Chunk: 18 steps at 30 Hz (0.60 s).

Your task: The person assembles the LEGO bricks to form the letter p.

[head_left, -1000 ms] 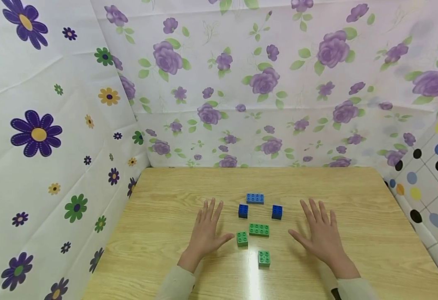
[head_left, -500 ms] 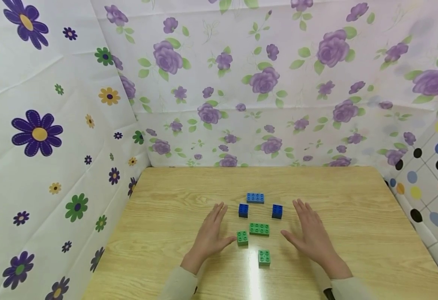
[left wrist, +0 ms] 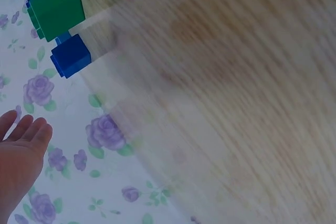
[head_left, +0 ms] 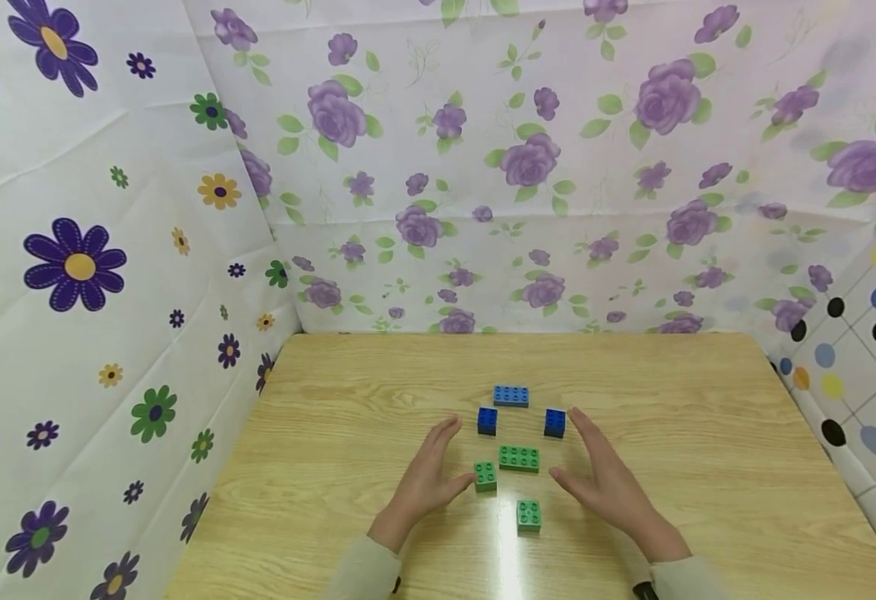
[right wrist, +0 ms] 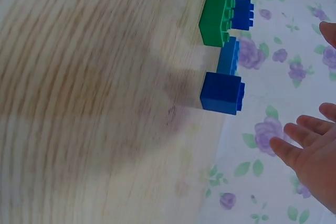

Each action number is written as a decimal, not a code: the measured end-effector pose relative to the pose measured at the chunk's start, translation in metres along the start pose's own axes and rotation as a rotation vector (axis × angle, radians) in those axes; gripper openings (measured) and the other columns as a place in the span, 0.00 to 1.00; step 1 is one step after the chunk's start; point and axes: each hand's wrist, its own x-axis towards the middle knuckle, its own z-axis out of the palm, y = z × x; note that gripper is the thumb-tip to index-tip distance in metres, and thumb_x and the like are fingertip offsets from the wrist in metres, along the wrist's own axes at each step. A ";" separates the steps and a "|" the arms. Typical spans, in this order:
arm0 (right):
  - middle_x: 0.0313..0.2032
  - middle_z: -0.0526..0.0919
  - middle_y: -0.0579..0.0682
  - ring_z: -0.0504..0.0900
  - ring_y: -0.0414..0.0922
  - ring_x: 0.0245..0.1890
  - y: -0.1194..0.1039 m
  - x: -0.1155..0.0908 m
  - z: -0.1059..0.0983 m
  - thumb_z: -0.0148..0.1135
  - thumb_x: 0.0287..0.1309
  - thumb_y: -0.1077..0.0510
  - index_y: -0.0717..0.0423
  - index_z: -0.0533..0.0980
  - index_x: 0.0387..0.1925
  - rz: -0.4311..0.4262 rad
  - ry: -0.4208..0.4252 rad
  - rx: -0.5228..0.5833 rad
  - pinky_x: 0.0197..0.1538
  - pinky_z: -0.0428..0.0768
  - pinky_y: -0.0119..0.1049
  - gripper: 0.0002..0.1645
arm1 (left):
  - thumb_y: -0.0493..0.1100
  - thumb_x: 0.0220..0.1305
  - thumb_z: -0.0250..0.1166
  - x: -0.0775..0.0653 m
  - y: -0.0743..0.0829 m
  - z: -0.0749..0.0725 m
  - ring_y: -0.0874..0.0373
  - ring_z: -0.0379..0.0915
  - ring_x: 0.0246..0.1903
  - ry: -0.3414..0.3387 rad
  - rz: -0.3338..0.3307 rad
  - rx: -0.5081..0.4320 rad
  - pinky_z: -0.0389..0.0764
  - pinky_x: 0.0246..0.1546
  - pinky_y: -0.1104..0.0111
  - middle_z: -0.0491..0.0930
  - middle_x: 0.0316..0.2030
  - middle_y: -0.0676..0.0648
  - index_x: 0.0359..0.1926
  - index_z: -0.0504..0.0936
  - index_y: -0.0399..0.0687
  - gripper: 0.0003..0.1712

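Observation:
My left hand (head_left: 421, 483) hovers over the table with fingers loosely bent. Its thumb tip is beside a small green toy brick (head_left: 486, 476); whether they touch I cannot tell. On the other side, my right hand (head_left: 613, 486) holds nothing, its fingertips close to the right dark blue brick (head_left: 554, 422). Between the hands lie a long green brick (head_left: 519, 457) and another dark blue brick (head_left: 487, 421). A longer light blue brick (head_left: 511, 396) is farthest back, and a second small green brick (head_left: 528, 515) is nearest the front. Both wrist views show empty palms.
The bricks sit apart, studs up, on a wood-grain table (head_left: 362, 375). A flowered cloth (head_left: 438, 167) hangs behind it. Another flowered cloth (head_left: 145, 317) borders the left side, and a dotted one (head_left: 858, 375) the right.
Both hands have moved inward toward the bricks, the right one farther. Their spread fingers have drawn together and bent a little. The bricks have stayed in place.

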 end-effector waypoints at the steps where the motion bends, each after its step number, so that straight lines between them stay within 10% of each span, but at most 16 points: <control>1: 0.73 0.51 0.59 0.55 0.63 0.69 -0.001 0.000 0.001 0.64 0.59 0.40 0.44 0.43 0.76 0.004 -0.003 0.021 0.64 0.62 0.67 0.54 | 0.43 0.56 0.73 0.000 -0.001 0.001 0.46 0.57 0.67 -0.001 -0.003 -0.015 0.70 0.63 0.54 0.59 0.69 0.42 0.70 0.60 0.40 0.45; 18: 0.71 0.60 0.53 0.62 0.55 0.68 0.002 -0.004 0.024 0.69 0.56 0.49 0.47 0.54 0.73 0.064 -0.126 0.293 0.65 0.66 0.56 0.49 | 0.40 0.58 0.71 -0.003 -0.006 0.018 0.45 0.67 0.60 0.001 -0.032 -0.154 0.73 0.60 0.54 0.69 0.61 0.41 0.66 0.65 0.37 0.38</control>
